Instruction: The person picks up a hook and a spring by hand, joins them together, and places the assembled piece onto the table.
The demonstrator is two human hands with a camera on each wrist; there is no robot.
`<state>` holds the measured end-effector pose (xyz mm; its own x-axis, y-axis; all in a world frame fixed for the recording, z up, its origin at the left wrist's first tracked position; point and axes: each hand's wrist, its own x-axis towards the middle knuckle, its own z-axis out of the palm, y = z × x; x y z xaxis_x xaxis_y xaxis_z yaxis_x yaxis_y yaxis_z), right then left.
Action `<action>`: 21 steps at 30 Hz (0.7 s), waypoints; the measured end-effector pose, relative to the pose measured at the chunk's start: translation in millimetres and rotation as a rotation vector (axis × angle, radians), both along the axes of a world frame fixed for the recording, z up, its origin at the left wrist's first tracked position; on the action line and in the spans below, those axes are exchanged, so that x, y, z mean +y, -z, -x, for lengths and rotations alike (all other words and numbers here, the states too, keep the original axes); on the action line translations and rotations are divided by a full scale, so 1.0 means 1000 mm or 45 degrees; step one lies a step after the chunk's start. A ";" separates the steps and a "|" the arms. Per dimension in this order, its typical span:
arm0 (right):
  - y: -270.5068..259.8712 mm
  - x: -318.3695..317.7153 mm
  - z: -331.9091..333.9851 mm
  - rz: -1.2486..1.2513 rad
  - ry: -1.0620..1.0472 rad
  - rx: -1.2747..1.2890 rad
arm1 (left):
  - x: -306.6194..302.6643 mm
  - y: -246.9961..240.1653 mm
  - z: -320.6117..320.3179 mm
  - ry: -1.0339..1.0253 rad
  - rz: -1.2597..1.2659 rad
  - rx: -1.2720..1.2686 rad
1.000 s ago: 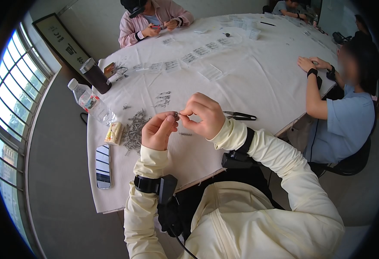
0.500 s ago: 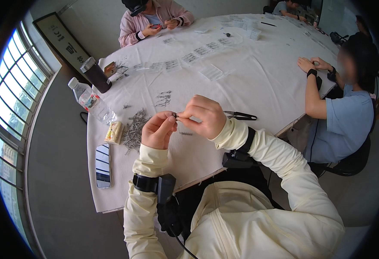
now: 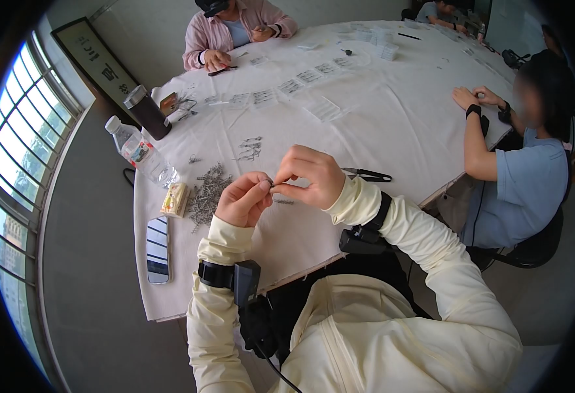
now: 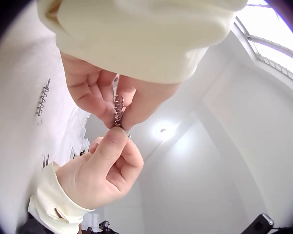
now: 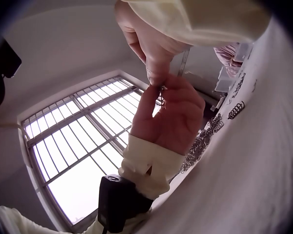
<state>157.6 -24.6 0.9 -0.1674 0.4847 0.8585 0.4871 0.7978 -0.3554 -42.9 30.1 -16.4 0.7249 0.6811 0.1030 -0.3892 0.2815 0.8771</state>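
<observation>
A small metal coil spring (image 4: 118,107) is held between the thumb and fingers of my left hand (image 3: 243,200). My right hand (image 3: 311,178) meets it at the fingertips, thumb and forefinger pinching the spring's end. Both hands are raised over the near part of the table. In the left wrist view another single spring (image 4: 42,100) lies on the cloth. Beside my left hand is a heap of springs (image 3: 207,200). Beyond the hands lies a short row of springs (image 3: 249,149).
Black-handled pliers (image 3: 367,175) lie right of my hands. At left are a phone (image 3: 158,250), a tissue pack (image 3: 174,200), a plastic bottle (image 3: 141,152) and a dark flask (image 3: 147,112). Clear packs (image 3: 290,87) line the white cloth (image 3: 398,131). Other people sit around the table.
My hands stay together at the spring, with only small finger shifts. Across the table, the person in pink has lowered a hand with the red-handled tool to the cloth.
</observation>
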 end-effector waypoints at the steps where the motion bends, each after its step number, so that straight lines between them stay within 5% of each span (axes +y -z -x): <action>1: 0.000 0.000 0.000 0.017 -0.028 0.009 | 0.000 -0.001 0.000 0.000 0.000 0.001; 21: -0.004 0.000 -0.011 0.450 -0.440 0.017 | -0.005 -0.016 0.010 0.195 0.043 0.275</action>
<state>168.8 -24.1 4.9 -0.3598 0.6648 0.6547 0.2084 0.7412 -0.6381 -52.9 24.7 -0.7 0.8227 0.5620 -0.0858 -0.1448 0.3531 0.9243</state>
